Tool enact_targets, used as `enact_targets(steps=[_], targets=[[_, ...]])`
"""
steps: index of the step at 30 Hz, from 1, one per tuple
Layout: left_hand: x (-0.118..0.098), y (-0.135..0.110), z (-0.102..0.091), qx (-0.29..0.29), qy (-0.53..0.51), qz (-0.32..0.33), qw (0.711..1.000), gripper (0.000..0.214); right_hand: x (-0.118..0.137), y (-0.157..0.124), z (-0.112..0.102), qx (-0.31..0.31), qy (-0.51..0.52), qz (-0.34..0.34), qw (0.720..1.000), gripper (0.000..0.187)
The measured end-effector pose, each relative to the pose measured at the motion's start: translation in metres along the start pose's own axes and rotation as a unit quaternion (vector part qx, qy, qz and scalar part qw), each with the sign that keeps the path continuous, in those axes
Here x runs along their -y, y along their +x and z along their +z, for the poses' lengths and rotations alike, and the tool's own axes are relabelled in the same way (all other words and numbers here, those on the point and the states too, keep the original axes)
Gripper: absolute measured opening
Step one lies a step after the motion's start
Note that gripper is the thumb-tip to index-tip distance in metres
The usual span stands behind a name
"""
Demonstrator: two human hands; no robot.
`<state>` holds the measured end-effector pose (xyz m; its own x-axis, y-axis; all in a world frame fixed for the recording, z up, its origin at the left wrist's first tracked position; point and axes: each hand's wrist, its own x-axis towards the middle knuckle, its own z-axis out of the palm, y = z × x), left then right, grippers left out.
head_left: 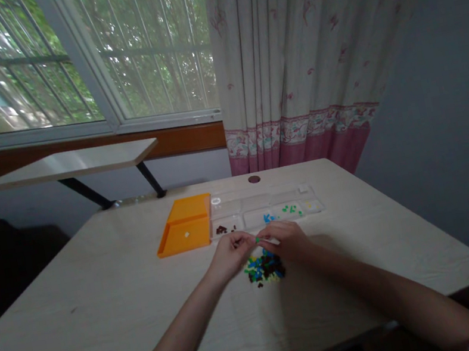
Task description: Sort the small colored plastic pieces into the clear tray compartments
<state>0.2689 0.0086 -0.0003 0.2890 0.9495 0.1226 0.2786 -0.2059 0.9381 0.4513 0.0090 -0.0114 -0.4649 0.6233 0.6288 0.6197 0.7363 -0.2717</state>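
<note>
My left hand (pixel 233 249) and my right hand (pixel 285 236) meet fingertip to fingertip over the table. Between their pinched fingers is a small green piece (pixel 257 240), too small to make out its exact kind. Just below lies a heap of small plastic pieces (pixel 265 268) in blue, green, dark brown and yellow, its upper edge partly hidden by my hands. Beyond them is a clear compartment tray (pixel 255 202). Its near compartments hold brown pieces (pixel 221 230), blue pieces (pixel 268 218), green pieces (pixel 291 209) and a few yellow ones (pixel 311 206) at the right end.
An orange box (pixel 188 209), opened flat, lies left of the tray with a small whitish piece (pixel 187 234) in it. A raised shelf (pixel 78 162) on black legs stands at the back left. Behind the pale table (pixel 149 311) are a window and a curtain (pixel 286 57).
</note>
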Motion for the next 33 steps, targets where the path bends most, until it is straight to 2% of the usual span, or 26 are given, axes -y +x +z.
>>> enact_targets(steps=[3, 7, 10, 13, 21, 25, 29, 33], targets=[[-0.004, -0.002, -0.012, 0.022, 0.090, 0.043, 0.995, 0.024, -0.007, 0.000, -0.003, -0.025, 0.007, -0.001, 1.000, 0.014], [0.000, -0.005, -0.035, 0.117, 0.223, 0.130, 0.959, 0.016, -0.018, 0.002, -0.015, -0.071, -0.004, 0.013, 0.997, 0.016], [0.007, -0.006, -0.045, 0.181, 0.268, 0.142, 0.935, 0.016, -0.024, 0.003, -0.024, -0.082, -0.019, 0.024, 0.996, 0.016], [0.011, -0.007, -0.047, 0.207, 0.278, 0.135, 0.928, 0.014, -0.026, 0.003, -0.027, -0.081, -0.024, 0.023, 0.996, 0.015], [0.015, -0.006, -0.042, 0.216, 0.303, 0.135, 0.918, 0.014, -0.034, 0.003, -0.030, -0.075, -0.040, 0.006, 0.996, 0.017], [0.014, -0.006, -0.043, 0.218, 0.309, 0.129, 0.917, 0.015, -0.055, 0.003, -0.043, -0.033, -0.087, 0.068, 0.993, 0.018], [0.009, -0.006, -0.041, 0.166, 0.295, 0.139, 0.931, 0.014, -0.077, 0.000, -0.052, 0.034, -0.127, 0.163, 0.978, 0.018], [0.005, -0.005, -0.035, 0.089, 0.247, 0.142, 0.954, 0.012, -0.085, -0.003, -0.051, 0.073, -0.140, 0.208, 0.965, 0.023]])
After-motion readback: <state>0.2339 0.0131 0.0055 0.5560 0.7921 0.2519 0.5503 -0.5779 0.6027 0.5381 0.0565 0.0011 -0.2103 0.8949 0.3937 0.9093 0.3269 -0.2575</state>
